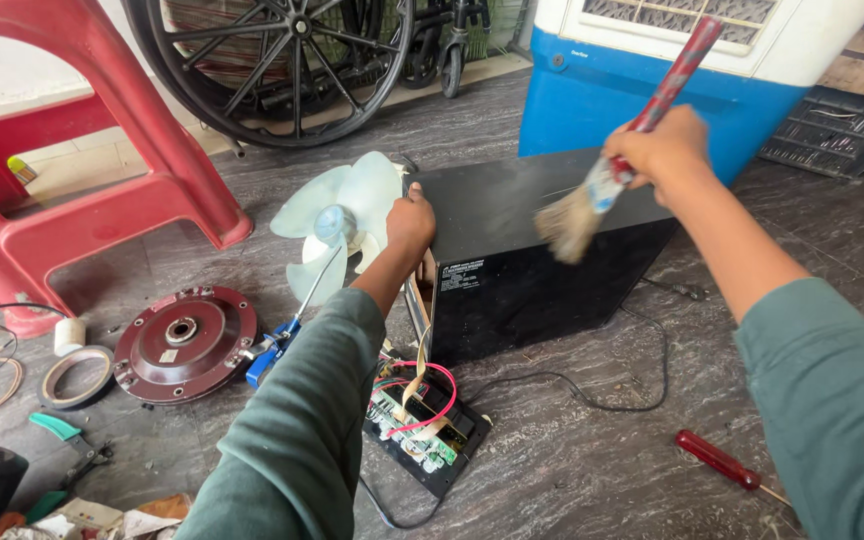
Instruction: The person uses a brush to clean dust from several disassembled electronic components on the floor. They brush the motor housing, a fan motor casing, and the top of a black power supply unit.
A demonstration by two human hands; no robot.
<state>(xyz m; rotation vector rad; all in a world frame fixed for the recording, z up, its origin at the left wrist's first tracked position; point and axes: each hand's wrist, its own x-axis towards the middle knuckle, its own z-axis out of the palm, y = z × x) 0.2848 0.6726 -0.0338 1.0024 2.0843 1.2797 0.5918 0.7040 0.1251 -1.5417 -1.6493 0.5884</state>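
A black box-shaped metal case [522,270] lies on the grey floor in the head view. My left hand [410,222] grips its top left corner. My right hand [660,150] holds a paintbrush [602,190] by its red handle, the worn bristles over the case's dusty top, blurred. A circuit board [422,430] with pink and white wires hangs out of the case's open left side onto the floor. A black cable [592,400] trails from it.
A pale translucent fan blade [337,225] and a dark red motor disc [184,343] lie left of the case. A red screwdriver [717,460] lies front right. Red plastic stool [82,150], wheel [272,60], blue-white cooler [642,90], tape rolls [77,375], green pliers [62,435].
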